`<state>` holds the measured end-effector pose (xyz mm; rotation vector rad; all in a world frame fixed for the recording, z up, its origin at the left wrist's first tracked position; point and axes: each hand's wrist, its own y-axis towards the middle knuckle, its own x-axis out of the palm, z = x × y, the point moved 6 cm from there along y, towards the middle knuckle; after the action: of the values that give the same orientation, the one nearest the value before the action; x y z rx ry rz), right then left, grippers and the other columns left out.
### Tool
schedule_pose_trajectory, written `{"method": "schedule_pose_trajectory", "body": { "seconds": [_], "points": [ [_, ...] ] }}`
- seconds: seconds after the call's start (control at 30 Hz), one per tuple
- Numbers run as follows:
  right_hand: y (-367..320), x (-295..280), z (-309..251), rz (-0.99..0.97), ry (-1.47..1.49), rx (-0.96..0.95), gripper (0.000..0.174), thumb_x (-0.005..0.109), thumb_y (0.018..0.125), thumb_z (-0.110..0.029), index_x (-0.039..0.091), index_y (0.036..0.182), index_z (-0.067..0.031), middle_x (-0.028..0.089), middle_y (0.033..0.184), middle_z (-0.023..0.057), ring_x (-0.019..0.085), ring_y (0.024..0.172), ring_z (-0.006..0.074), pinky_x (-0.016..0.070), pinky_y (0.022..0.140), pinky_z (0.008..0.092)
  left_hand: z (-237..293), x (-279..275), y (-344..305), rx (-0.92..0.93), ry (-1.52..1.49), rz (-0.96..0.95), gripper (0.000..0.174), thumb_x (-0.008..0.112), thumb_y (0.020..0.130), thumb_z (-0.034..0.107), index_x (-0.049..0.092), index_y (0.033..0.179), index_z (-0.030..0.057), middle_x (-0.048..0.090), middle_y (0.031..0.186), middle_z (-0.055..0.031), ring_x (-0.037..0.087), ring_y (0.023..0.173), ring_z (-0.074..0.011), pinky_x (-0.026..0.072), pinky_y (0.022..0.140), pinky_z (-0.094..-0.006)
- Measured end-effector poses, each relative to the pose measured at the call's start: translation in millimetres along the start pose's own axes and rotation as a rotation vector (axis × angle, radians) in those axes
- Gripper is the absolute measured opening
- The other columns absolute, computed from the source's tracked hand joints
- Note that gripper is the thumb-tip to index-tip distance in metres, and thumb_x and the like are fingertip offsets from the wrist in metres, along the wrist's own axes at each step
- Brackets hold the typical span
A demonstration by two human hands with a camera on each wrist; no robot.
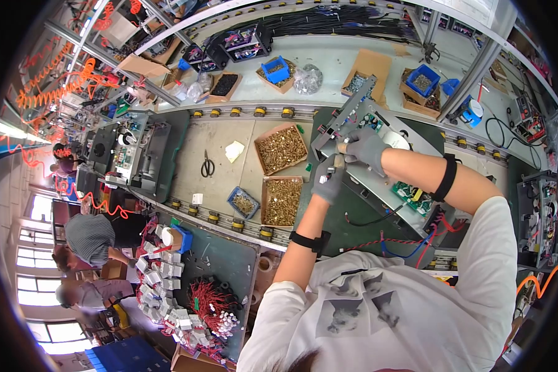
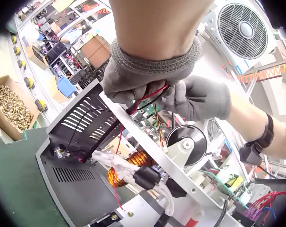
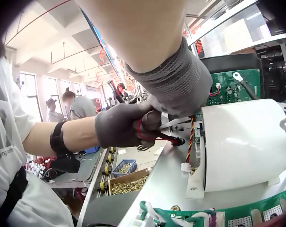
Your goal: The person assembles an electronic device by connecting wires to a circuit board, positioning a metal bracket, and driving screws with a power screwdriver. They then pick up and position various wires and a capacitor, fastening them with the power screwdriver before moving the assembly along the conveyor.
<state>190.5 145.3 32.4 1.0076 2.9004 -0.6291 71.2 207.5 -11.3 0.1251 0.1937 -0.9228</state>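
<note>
Both hands wear grey gloves and meet at the edge of an open metal chassis [image 1: 378, 177]. My left hand [image 1: 328, 178] has its fingers curled round thin red and black wires [image 2: 150, 97]. Close against it, my right hand [image 1: 367, 150] pinches at the same wires, its fingertips partly hidden. A red wire loop [image 3: 142, 130] shows at the left fingers in the right wrist view. Inside the chassis are a large white cylinder [image 3: 247, 144], green circuit boards [image 3: 235, 85] and a copper-wound coil [image 2: 133, 165]. A black slotted panel [image 2: 81, 123] stands at one side.
Cardboard boxes of brass fittings [image 1: 281, 149] stand left of the hands, near a blue bin [image 1: 243, 203] and black scissors [image 1: 208, 164]. Another open chassis [image 1: 133, 149] sits farther left. Rollers [image 1: 260, 112] edge the line. Red and blue wires [image 1: 409, 245] trail from the chassis toward the body.
</note>
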Motion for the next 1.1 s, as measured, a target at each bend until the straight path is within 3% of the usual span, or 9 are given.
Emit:
{"method": "schedule_pose_trajectory", "body": {
  "seconds": [0.07, 0.13, 0.17, 0.3, 0.4, 0.6, 0.87, 0.93, 1.1],
  "points": [
    [2.3, 0.0, 5.6, -0.211, 0.072, 0.103, 0.022, 0.062, 0.079, -0.008, 0.063, 0.094, 0.0063, 0.063, 0.068, 0.0107, 0.061, 0.052, 0.0142, 0.0502, 0.048, 0.0255, 2.9, -1.6, -3.1, 0.046, 0.016, 0.024, 0.032, 0.048, 0.092, 0.031, 0.061, 0.088, 0.0020, 0.058, 0.071, -0.0199, 0.056, 0.063, -0.0310, 0.0430, 0.057, -0.0364],
    [8.4, -21.3, -1.4, -0.102, -0.044, 0.131, 0.022, 0.059, 0.080, -0.009, 0.063, 0.096, 0.0051, 0.063, 0.068, 0.0113, 0.061, 0.050, 0.0150, 0.0504, 0.047, 0.0263, 8.0, -6.3, -4.7, 0.190, 0.447, 0.195, 0.037, 0.049, 0.091, 0.036, 0.054, 0.076, 0.0023, 0.053, 0.060, -0.0146, 0.049, 0.056, -0.0300, 0.0391, 0.053, -0.0370],
    [9.3, -33.4, -4.2, 0.006, -0.158, 0.154, 0.022, 0.056, 0.082, -0.010, 0.064, 0.097, 0.0038, 0.064, 0.068, 0.0120, 0.061, 0.047, 0.0159, 0.0507, 0.046, 0.0271, 11.6, -5.4, -6.3, 0.233, 0.470, 0.257, 0.036, 0.052, 0.088, 0.034, 0.052, 0.070, 0.0029, 0.052, 0.061, -0.0182, 0.049, 0.059, -0.0370, 0.0379, 0.054, -0.0419],
    [15.6, -30.1, -8.7, -0.087, -0.453, -0.015, 0.027, 0.054, 0.082, -0.011, 0.065, 0.106, -0.0052, 0.065, 0.068, 0.0099, 0.059, 0.045, 0.0152, 0.0493, 0.042, 0.0291, 8.8, 0.3, -2.0, 0.153, 0.643, 0.283, 0.024, 0.056, 0.083, 0.027, 0.054, 0.074, 0.0047, 0.055, 0.065, -0.0180, 0.055, 0.066, -0.0384, 0.0387, 0.057, -0.0463],
    [18.9, -27.3, -9.3, -0.143, -0.394, 0.067, 0.028, 0.057, 0.081, -0.013, 0.064, 0.106, -0.0021, 0.066, 0.076, 0.0097, 0.057, 0.046, 0.0137, 0.0450, 0.040, 0.0278, 14.3, -0.3, -1.1, 0.105, 0.669, 0.271, 0.014, 0.058, 0.078, 0.019, 0.055, 0.078, 0.0051, 0.057, 0.069, -0.0189, 0.056, 0.070, -0.0393, 0.0400, 0.059, -0.0464],
    [15.4, -8.5, -11.5, -0.347, -0.579, 0.034, 0.028, 0.063, 0.082, -0.022, 0.066, 0.104, -0.0055, 0.061, 0.062, 0.0067, 0.048, 0.041, 0.0106, 0.0378, 0.037, 0.0263, 24.6, 3.3, 0.1, 0.036, 0.711, 0.251, 0.012, 0.057, 0.074, 0.012, 0.056, 0.085, 0.0060, 0.060, 0.077, -0.0191, 0.057, 0.077, -0.0401, 0.0412, 0.062, -0.0470],
    [42.4, -12.0, 22.0, -0.279, 0.101, 0.331, 0.023, 0.057, 0.086, -0.022, 0.065, 0.097, -0.0046, 0.057, 0.066, 0.0057, 0.045, 0.044, 0.0093, 0.0365, 0.038, 0.0232, 18.8, 2.8, 0.8, 0.027, 0.667, 0.260, 0.017, 0.057, 0.072, 0.011, 0.056, 0.089, 0.0072, 0.060, 0.079, -0.0184, 0.056, 0.078, -0.0405, 0.0415, 0.064, -0.0480],
    [31.7, -9.3, 7.6, -0.398, -0.299, 0.230, 0.025, 0.059, 0.084, -0.025, 0.065, 0.098, -0.0045, 0.058, 0.064, 0.0051, 0.046, 0.044, 0.0086, 0.0369, 0.038, 0.0229, 19.4, 3.6, 0.3, 0.027, 0.686, 0.255, 0.017, 0.057, 0.073, 0.011, 0.056, 0.089, 0.0073, 0.060, 0.078, -0.0182, 0.056, 0.078, -0.0406, 0.0413, 0.063, -0.0481],
    [22.4, -11.4, -8.1, -0.290, -0.410, 0.128, 0.026, 0.061, 0.082, -0.027, 0.067, 0.097, -0.0061, 0.059, 0.064, 0.0045, 0.046, 0.045, 0.0078, 0.0362, 0.039, 0.0243, 27.0, 6.3, 4.6, 0.027, 0.821, 0.210, 0.019, 0.061, 0.069, 0.012, 0.056, 0.088, 0.0088, 0.060, 0.075, -0.0161, 0.058, 0.075, -0.0367, 0.0434, 0.063, -0.0463]
  ]
}}
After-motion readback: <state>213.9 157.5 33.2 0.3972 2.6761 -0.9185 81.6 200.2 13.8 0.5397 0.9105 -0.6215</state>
